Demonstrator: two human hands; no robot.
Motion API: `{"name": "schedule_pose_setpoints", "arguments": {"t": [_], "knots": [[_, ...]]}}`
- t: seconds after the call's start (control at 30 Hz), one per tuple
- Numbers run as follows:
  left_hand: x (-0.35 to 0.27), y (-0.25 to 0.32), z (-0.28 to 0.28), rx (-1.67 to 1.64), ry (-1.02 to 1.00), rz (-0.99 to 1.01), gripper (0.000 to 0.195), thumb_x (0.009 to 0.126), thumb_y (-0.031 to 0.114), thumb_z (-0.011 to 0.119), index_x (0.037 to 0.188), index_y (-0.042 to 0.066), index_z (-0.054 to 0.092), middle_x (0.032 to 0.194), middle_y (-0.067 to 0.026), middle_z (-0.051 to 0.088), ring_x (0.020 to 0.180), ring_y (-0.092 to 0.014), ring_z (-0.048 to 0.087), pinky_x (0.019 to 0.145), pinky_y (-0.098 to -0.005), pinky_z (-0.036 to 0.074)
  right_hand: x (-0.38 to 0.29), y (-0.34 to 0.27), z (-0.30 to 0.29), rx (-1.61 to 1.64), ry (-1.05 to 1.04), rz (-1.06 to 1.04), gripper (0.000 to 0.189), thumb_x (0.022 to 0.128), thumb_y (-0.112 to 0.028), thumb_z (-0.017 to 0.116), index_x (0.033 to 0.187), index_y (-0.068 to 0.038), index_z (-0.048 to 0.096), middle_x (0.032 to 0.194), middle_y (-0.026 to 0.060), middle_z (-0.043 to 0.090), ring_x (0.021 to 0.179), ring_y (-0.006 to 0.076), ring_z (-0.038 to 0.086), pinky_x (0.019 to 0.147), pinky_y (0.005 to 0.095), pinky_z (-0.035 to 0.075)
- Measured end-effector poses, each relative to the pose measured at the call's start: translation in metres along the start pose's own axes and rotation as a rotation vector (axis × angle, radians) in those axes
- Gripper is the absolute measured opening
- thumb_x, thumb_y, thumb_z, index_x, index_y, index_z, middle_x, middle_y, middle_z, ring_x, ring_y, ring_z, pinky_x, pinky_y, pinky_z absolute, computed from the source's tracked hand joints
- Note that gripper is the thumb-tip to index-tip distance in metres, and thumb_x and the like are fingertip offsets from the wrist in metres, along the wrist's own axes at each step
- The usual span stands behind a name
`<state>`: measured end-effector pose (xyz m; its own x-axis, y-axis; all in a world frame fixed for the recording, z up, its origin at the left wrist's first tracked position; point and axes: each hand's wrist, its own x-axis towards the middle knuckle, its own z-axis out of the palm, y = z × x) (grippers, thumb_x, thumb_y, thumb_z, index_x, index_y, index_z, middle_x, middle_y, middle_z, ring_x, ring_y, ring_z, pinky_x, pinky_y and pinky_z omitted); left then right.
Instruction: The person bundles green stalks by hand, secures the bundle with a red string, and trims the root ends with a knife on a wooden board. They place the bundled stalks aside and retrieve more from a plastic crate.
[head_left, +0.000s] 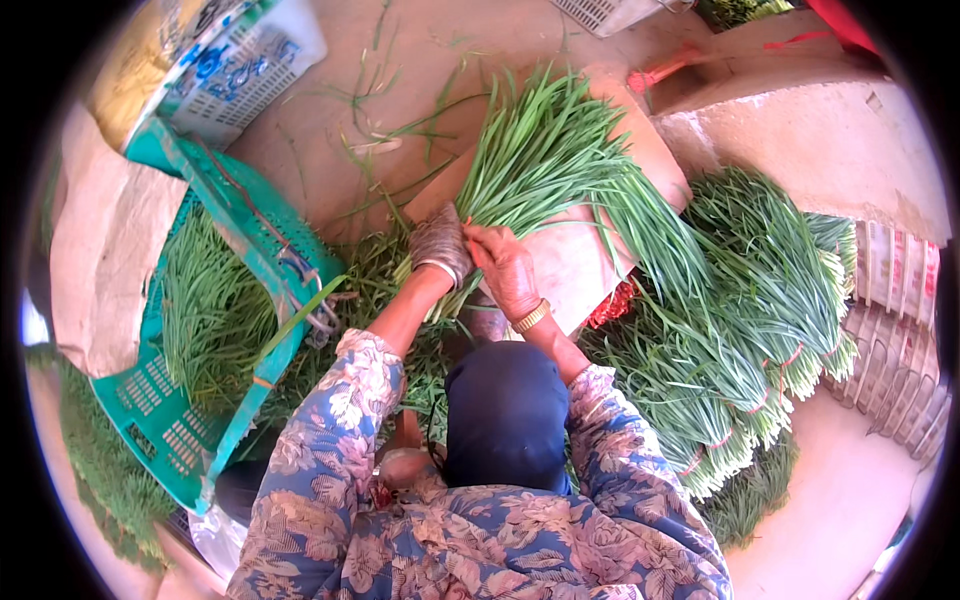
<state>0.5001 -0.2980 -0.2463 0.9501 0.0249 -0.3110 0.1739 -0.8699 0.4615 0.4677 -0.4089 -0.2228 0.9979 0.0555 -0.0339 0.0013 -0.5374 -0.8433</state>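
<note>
My left hand (436, 238), in a dark knitted glove, is closed around the lower part of a bunch of garlic chives (540, 165). The long leaves fan away from it over a pale board (566, 259). Against the bunch, beside the glove, my right hand (506, 266) is bare and pinches a thin red tie (472, 244) between thumb and fingers. Whether the tie goes fully round the stems is hidden by the hands. Below the board's right edge shows a heap of red ties (611, 304).
Several tied bunches of chives (720, 375) are piled to the right, by stacked white crates (896, 352). A green plastic basket (169, 457) with loose chives (217, 307) stands left. Beyond it is a white basket (247, 82). A low concrete ledge (810, 135) borders the upper right.
</note>
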Motion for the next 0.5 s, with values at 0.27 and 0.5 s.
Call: {"name": "schedule_pose_setpoints", "arguments": {"t": [0.27,0.5], "knots": [[0.006,-0.009,0.013,0.014,-0.145,0.093,0.041,0.060,0.036,0.067,0.086,0.008,0.050,0.079,-0.0152,0.058,0.078,-0.031,0.057,0.068,-0.0390,0.045,0.025,-0.014,0.002,0.774,-0.106,0.372,0.017,0.086,-0.015,0.048,0.086,-0.002,0.059,0.061,0.0005,0.056,0.047,0.0065,0.047,0.045,0.0196,0.038],[-0.006,0.002,-0.006,0.311,0.009,0.076,0.084,0.061,0.035,0.064,0.128,0.003,0.025,0.119,-0.0168,0.044,0.116,-0.031,0.038,0.099,-0.0467,0.020,0.034,-0.017,0.013,1.120,-0.087,0.722,0.015,0.083,-0.010,0.044,0.082,-0.005,0.059,0.053,-0.0041,0.044,0.041,0.0047,0.034,0.037,0.0177,0.026]]}}
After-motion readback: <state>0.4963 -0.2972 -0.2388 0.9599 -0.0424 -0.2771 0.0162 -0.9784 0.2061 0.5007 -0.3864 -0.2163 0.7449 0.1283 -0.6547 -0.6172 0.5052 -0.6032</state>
